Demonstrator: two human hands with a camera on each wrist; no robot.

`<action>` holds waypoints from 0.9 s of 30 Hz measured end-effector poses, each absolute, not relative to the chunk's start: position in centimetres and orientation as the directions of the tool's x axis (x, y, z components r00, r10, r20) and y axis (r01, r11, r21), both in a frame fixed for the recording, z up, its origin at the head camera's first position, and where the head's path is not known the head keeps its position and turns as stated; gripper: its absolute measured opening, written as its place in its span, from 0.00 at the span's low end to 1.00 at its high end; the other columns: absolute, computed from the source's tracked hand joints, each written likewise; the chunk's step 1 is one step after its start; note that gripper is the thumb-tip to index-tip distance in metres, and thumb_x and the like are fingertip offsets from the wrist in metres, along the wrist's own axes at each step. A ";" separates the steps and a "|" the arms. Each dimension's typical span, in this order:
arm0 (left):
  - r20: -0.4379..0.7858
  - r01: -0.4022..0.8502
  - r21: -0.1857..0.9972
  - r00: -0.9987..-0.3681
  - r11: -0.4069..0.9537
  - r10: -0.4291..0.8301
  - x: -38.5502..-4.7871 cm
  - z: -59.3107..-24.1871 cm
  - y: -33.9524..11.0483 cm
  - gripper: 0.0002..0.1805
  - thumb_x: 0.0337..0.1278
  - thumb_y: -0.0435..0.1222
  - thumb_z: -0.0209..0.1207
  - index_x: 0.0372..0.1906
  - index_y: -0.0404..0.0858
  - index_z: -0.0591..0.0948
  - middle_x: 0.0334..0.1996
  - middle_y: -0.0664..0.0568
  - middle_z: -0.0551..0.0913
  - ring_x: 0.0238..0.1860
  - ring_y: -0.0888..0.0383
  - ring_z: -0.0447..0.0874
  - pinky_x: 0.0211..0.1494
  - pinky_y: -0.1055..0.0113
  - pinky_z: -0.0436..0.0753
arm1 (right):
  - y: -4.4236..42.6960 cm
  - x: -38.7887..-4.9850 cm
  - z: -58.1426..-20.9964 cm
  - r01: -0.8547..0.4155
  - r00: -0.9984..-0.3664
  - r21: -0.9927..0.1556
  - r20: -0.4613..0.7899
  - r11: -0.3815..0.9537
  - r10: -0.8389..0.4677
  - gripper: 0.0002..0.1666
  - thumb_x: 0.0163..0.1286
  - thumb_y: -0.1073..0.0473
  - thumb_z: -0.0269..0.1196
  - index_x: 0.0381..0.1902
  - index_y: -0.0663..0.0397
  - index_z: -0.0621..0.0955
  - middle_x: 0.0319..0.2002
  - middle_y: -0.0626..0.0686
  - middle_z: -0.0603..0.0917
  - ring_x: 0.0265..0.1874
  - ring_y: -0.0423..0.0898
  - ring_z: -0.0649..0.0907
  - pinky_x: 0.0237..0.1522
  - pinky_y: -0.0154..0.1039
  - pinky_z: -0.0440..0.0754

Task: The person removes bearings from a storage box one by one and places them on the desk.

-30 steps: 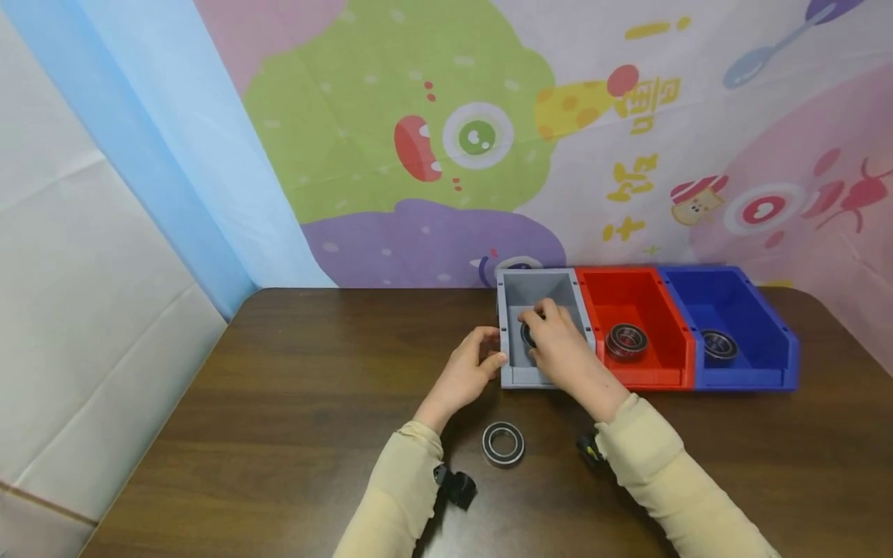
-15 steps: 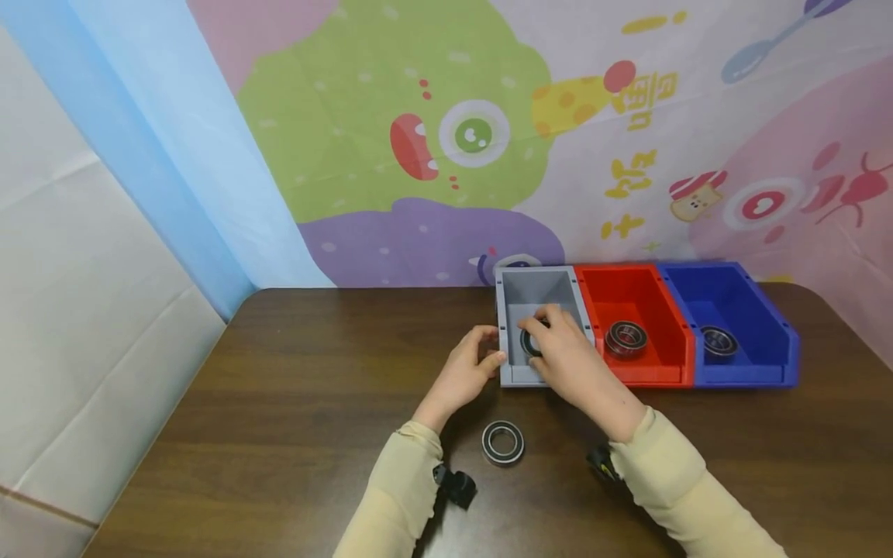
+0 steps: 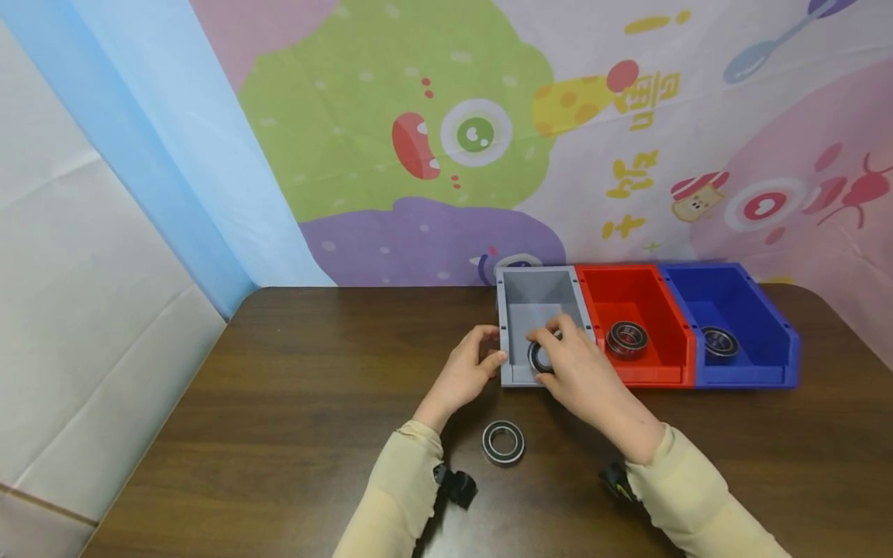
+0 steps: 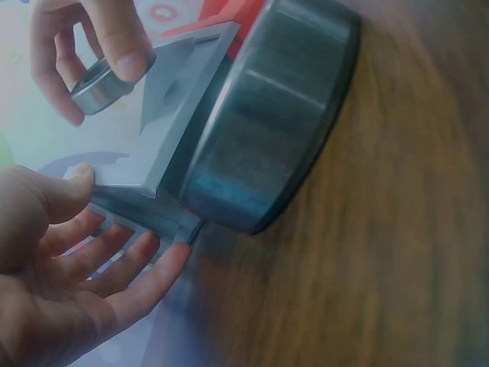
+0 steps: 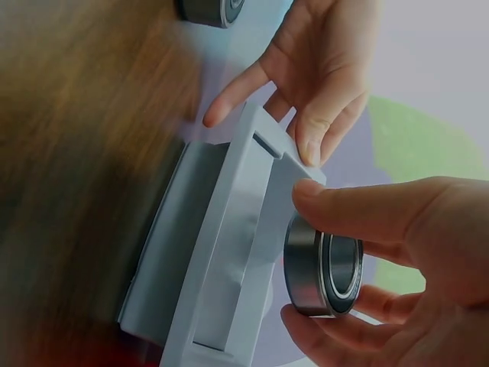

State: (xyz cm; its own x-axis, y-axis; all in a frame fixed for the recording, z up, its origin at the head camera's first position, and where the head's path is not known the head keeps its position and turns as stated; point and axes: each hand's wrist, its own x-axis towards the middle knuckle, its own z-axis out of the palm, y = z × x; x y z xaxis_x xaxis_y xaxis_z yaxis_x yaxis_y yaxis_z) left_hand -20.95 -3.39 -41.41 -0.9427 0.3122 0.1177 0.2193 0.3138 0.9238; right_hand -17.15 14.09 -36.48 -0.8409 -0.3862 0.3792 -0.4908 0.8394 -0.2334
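My right hand point(image 3: 582, 376) pinches a ball bearing point(image 3: 536, 359) between thumb and fingers, low over the front part of the grey bin point(image 3: 537, 271). In the right wrist view this bearing point(image 5: 304, 267) is tilted, its dark seal showing. The left hand point(image 3: 462, 378) grips the grey bin's left wall, thumb point(image 4: 76, 186) on the rim and fingers along the outside. Another bearing point(image 3: 502, 461) lies flat on the table in front of the bin, and looms large in the left wrist view.
A red bin point(image 3: 631, 291) and a blue bin point(image 3: 711, 287) adjoin the grey one on its right. Bearings sit inside the red bin point(image 3: 626, 350) and the blue bin point(image 3: 718, 355). A patterned cloth point(image 3: 418, 139) hangs behind the brown table point(image 3: 293, 403).
My right hand has drawn back toward the front right of the grey bin, bringing the bearing with it. The left hand and the bearing on the table stay where they were.
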 end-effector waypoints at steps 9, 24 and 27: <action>0.131 0.233 0.915 -0.944 0.330 0.302 -21.0 -41.7 -3.4 0.18 0.60 0.32 0.54 0.54 0.33 0.69 0.48 0.41 0.74 0.41 0.51 0.79 0.34 0.68 0.81 | 14.6 -16.2 -36.5 -0.496 -0.844 -0.247 0.364 0.833 -0.395 0.28 0.44 0.62 0.73 0.46 0.56 0.78 0.41 0.57 0.72 0.37 0.52 0.75 0.37 0.46 0.79; 0.136 0.240 0.908 -0.944 0.343 0.301 -21.0 -41.7 -3.3 0.17 0.60 0.32 0.54 0.54 0.34 0.69 0.48 0.42 0.74 0.42 0.52 0.79 0.34 0.70 0.80 | 15.0 -14.6 -37.2 -0.478 -0.865 -0.259 0.303 0.839 -0.399 0.29 0.41 0.54 0.75 0.42 0.56 0.78 0.36 0.53 0.71 0.32 0.47 0.77 0.33 0.42 0.81; 0.135 0.239 0.908 -0.944 0.344 0.300 -21.0 -41.8 -3.3 0.17 0.60 0.32 0.54 0.54 0.34 0.69 0.48 0.42 0.75 0.42 0.52 0.79 0.34 0.70 0.80 | 15.0 -14.3 -37.3 -0.479 -0.866 -0.261 0.296 0.838 -0.403 0.28 0.40 0.54 0.75 0.40 0.55 0.78 0.35 0.52 0.70 0.29 0.45 0.76 0.30 0.40 0.80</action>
State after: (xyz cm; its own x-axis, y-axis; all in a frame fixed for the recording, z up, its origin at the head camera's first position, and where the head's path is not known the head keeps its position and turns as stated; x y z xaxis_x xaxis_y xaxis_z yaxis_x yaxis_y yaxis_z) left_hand -21.03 -3.32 -41.77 -0.9444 0.2996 0.1351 0.2390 0.3441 0.9080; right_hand -14.28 15.04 -37.31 -0.8661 -0.4026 0.2962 -0.4789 0.8380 -0.2614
